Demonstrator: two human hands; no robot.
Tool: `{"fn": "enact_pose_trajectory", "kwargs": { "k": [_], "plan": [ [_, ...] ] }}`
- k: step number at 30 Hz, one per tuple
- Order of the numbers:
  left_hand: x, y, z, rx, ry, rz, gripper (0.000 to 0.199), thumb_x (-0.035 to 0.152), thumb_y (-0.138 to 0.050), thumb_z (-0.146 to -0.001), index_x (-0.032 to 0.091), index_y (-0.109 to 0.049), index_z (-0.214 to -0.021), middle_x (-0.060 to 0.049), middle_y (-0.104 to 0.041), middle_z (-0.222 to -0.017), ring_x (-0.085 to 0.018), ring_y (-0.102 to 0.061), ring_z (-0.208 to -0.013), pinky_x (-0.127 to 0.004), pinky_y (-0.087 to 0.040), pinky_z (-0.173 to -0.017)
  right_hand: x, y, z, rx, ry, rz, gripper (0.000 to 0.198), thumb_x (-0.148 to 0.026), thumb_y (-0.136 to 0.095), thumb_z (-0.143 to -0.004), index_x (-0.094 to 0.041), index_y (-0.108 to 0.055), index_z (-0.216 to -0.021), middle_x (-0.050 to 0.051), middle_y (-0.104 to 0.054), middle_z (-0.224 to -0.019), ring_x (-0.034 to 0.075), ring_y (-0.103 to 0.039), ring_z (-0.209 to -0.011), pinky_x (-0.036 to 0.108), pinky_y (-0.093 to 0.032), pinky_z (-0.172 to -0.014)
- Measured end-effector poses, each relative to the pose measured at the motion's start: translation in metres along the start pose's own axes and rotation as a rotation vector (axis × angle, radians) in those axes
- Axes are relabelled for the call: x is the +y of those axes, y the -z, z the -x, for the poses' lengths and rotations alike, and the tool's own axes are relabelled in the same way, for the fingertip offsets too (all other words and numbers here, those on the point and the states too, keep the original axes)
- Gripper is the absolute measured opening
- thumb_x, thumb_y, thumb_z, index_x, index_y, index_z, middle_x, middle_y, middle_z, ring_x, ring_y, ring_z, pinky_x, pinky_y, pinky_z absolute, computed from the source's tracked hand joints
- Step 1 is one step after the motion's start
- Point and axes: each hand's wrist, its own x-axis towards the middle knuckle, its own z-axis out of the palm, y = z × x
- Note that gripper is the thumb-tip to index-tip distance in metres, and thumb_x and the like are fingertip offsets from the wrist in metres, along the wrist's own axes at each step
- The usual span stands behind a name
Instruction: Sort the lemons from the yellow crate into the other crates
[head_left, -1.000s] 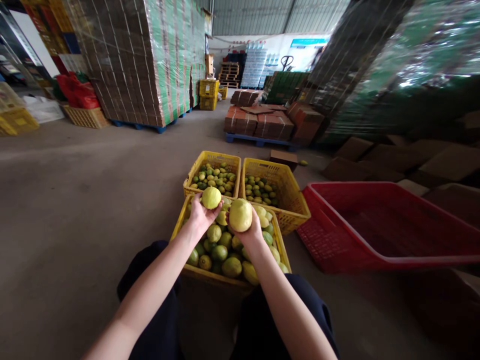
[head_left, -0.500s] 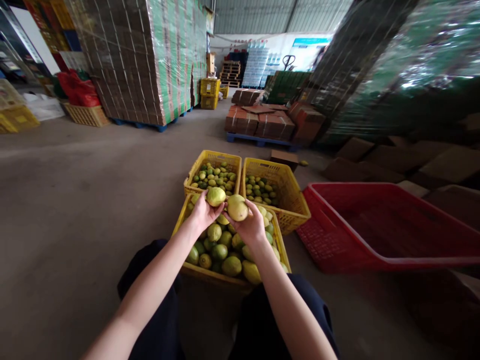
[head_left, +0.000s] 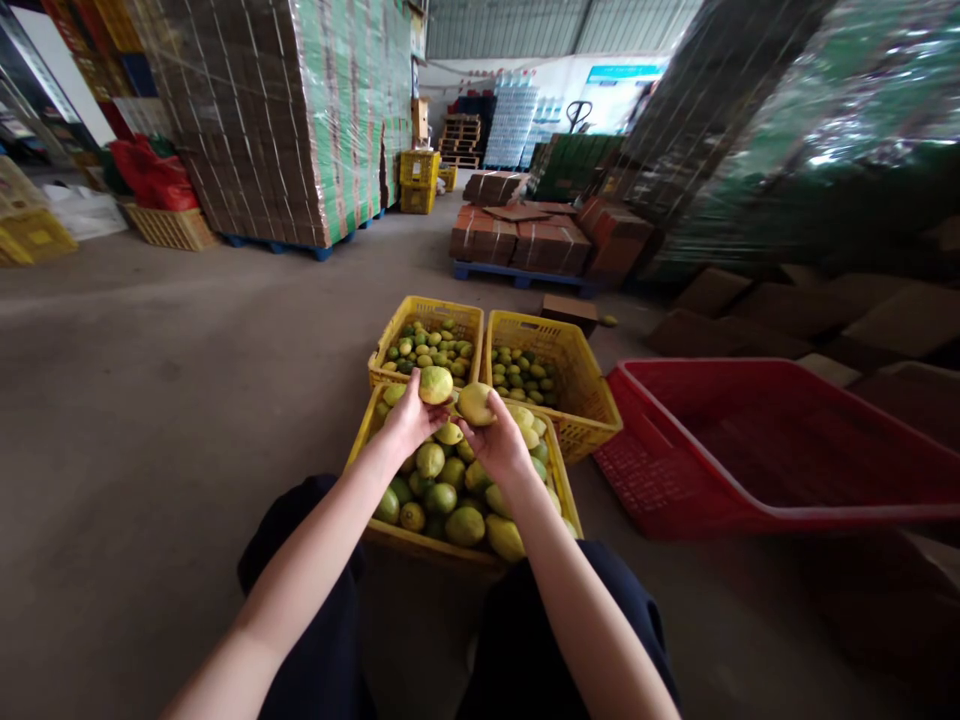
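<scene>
My left hand (head_left: 409, 420) is closed on a yellow-green lemon (head_left: 436, 385), thumb along its left side. A paler lemon (head_left: 476, 404) sits in my right hand (head_left: 502, 441), its thumb over the right end. Both lemons are held close side by side above the near yellow crate (head_left: 564, 470). That crate is full of large green and yellow lemons (head_left: 465, 526). Just beyond it stand two more yellow crates: the left one (head_left: 373, 358) holds many smaller lemons, and the right one (head_left: 592, 400) has some lemons at its bottom.
A large red crate (head_left: 645, 480) stands at the right. Flattened cardboard (head_left: 795, 325) lies behind it. Stacked cartons (head_left: 555, 245) rest on a blue pallet farther back. Tall wrapped stacks (head_left: 337, 120) rise on either side. My knees flank the near crate.
The lemon in my right hand has turned, showing its long side rather than its end. The left lemon has also turned slightly. Both hands remain over the near crate.
</scene>
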Motion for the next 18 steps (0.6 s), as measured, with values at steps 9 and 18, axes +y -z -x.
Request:
{"fn": "enact_pose_trajectory", "kwargs": {
  "k": [9, 18],
  "plan": [
    [-0.002, -0.005, 0.000, -0.038, -0.030, 0.119, 0.042, 0.049, -0.045, -0.095, 0.015, -0.066, -0.108, -0.010, -0.070, -0.082, -0.018, -0.065, -0.071, -0.025, -0.053, -0.065, 0.005, 0.002, 0.000, -0.075, 0.129, 0.073, 0.014, -0.021, -0.069, -0.076, -0.020, -0.062, -0.088, 0.000, -0.072, -0.072, 0.015, -0.066, -0.052, 0.022, -0.055, -0.042],
    [0.002, -0.009, 0.011, -0.137, -0.184, 0.186, 0.032, 0.040, -0.047, -0.095, 0.014, -0.066, -0.098, -0.009, -0.069, -0.081, -0.019, -0.064, -0.071, -0.028, -0.053, -0.066, -0.002, -0.003, 0.008, 0.069, 0.079, -0.076, 0.020, -0.035, -0.053, -0.093, -0.019, -0.064, -0.087, 0.001, -0.072, -0.073, 0.015, -0.067, -0.059, 0.028, -0.058, -0.057]
  ]
}}
